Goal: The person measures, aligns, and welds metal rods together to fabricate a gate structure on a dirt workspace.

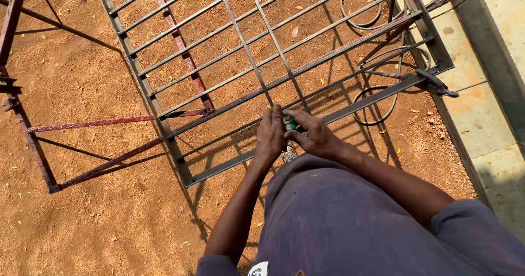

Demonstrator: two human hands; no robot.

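My left hand (270, 134) and my right hand (314, 134) meet in front of my body over a small green and silver object (290, 124), both gripping it; most of it is hidden by my fingers. Below them lies a grey metal window grille (257, 41) with several parallel bars and two upright bars, raised above the red dirt ground. My hands hover over the grille's near frame bar (219, 169).
A rust-red metal frame (87, 124) lies at the left. A black cable (377, 98) coils on the dirt under the grille's right end, beside a clamp (437, 84). A concrete strip (481, 106) runs along the right.
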